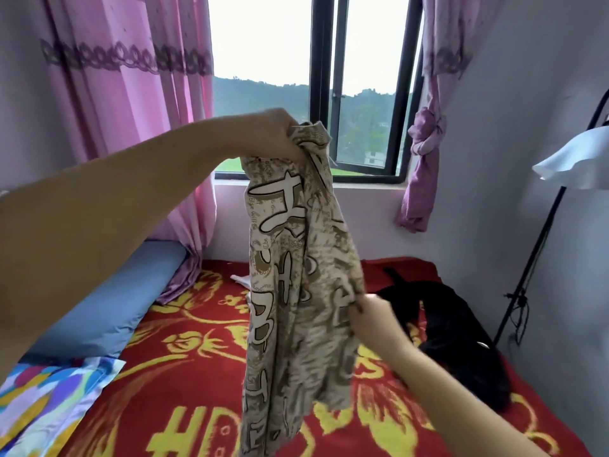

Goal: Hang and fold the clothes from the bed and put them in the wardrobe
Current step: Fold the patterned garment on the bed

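Left hand [273, 133] raised in front of window [329, 77], fingers curled tight round top of beige patterned shirt [296, 275]. Shirt hangs bunched, clear of bed [197, 374], lower edge dangling above red-and-yellow blanket. Right hand [372, 319] lower, pinching shirt's right edge about mid-height. Black garment [461, 331] lies crumpled on bed, right side near wall. Bit of white cloth [242, 280] on bed, partly hidden behind shirt. Blue pillow [108, 305] along left side, colourful pillow [43, 400] at near-left corner. Pink curtains [115, 110] flank window.
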Motion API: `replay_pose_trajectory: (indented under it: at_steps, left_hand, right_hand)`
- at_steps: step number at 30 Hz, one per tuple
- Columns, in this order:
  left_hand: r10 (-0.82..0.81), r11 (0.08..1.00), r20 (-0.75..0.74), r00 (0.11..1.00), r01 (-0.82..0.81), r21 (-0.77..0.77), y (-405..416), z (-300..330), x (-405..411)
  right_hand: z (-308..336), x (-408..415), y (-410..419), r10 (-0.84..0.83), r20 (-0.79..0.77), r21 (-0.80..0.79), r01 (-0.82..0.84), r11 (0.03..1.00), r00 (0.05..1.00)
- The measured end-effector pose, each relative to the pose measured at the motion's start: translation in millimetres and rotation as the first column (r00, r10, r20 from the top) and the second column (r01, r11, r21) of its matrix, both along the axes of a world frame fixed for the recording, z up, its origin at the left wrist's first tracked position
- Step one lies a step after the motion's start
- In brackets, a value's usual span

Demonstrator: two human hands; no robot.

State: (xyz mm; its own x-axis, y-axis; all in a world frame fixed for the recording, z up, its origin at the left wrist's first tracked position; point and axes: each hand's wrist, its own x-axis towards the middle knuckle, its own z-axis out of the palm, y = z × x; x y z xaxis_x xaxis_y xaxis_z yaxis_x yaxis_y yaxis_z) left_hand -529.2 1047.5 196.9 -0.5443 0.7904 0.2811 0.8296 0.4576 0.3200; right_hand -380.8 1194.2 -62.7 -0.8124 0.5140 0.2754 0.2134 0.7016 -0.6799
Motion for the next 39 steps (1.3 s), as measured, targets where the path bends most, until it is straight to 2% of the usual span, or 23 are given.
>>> replay_pose_trajectory:
  at_steps: [2, 5, 7, 9, 11, 13, 15, 18, 21, 23, 25, 27, 29, 31, 34, 36, 39]
  left_hand:
    - [0.021, 1.0, 0.012, 1.0, -0.021, -0.005, -12.1, -4.2, -12.6]
    - [0.046, 0.999, 0.088, 0.995, -0.046, -0.002, -24.6, -16.4, -33.8]
    - [0.041, 0.999, 0.145, 0.989, -0.042, 0.008, -28.0, -24.1, -44.8]
    - [0.043, 0.999, 0.182, 0.982, -0.046, 0.015, -32.9, -28.2, -58.0]
    - [0.042, 0.999, 0.206, 0.978, -0.04, -0.016, -41.3, -32.2, -69.7]
    - [0.021, 0.998, 0.273, 0.962, -0.006, -0.056, -51.4, -37.1, -81.6]
    - [-0.01, 0.996, 0.351, 0.937, 0.04, -0.079, -57.7, -45.7, -91.5]
    - [0.004, 0.996, 0.384, 0.923, 0.03, -0.083, -55.3, -62.2, -107.3]
    - [0.061, 0.998, 0.284, 0.957, -0.053, -0.036, -28.2, -81.9, -122.2]
    - [0.151, 0.981, 0.134, 0.979, -0.165, 0.098, -2.8, -92.8, -129.4]
    - [0.313, 0.919, -0.024, 0.949, -0.296, 0.259, 17.1, -96.2, -137.5]
    - [0.429, 0.828, -0.072, 0.901, -0.359, 0.431, 23.2, -90.4, -144.4]
    - [0.45, 0.764, -0.112, 0.886, -0.317, 0.562, 15.8, -82.6, -149.6]
    - [0.389, 0.761, -0.209, 0.897, -0.185, 0.621, -0.8, -84.2, -147.0]
    - [0.147, 0.822, -0.286, 0.947, 0.044, 0.567, -33.4, -113.3, -125.4]
    - [-0.03, 0.875, -0.322, 0.946, 0.181, 0.448, -48.7, -158.3, -106.3]
    - [-0.244, 0.938, -0.342, 0.907, 0.31, 0.155, -61.8, -255.8, -73.0]
  right_hand:
    - [6.6, 7.6, 30.8, -0.132, -0.098, -0.158, 0.116, 0.981, 0.986]
    - [14.8, 11.7, 50.8, -0.248, -0.243, -0.326, 0.162, 0.931, 0.938]
    - [23.1, 15.1, 47.6, -0.186, -0.361, -0.338, 0.057, 0.939, 0.914]
    - [34.8, 21.8, 41.3, 0.023, -0.418, -0.277, -0.152, 0.949, 0.908]
    - [42.9, 31.2, 46.7, 0.283, -0.237, -0.193, -0.331, 0.924, 0.929]
    - [46.1, 36.3, 59.8, 0.398, 0.074, -0.124, -0.388, 0.913, 0.914]
    - [42.3, 38.1, 81.7, 0.327, 0.322, -0.045, -0.331, 0.943, 0.889]
    - [30.9, 30.6, 123.6, 0.137, 0.507, 0.065, -0.196, 0.978, 0.851]
    - [24.2, 3.0, 145.6, -0.071, 0.472, 0.205, -0.031, 0.978, 0.879]
    - [27.0, -24.3, 148.8, -0.218, 0.395, 0.309, 0.095, 0.946, 0.893]
    - [37.3, -51.2, 153.2, -0.31, 0.275, 0.352, 0.205, 0.913, 0.91]
    - [53.2, -71.8, 160.6, -0.306, 0.173, 0.362, 0.229, 0.904, 0.936]
    - [67.2, -85.0, 167.1, -0.224, 0.184, 0.394, 0.137, 0.909, 0.957]
    - [72.1, -90.2, 170.8, -0.173, 0.249, 0.37, 0.071, 0.926, 0.953]
    - [52.6, -84.0, 175.3, -0.201, 0.371, 0.383, 0.047, 0.922, 0.907]
    - [16.4, -76.1, 179.3, -0.209, 0.452, 0.366, 0.034, 0.93, 0.867]
    - [-63.4, -64.2, 178.4, -0.296, 0.579, 0.43, 0.024, 0.903, 0.76]
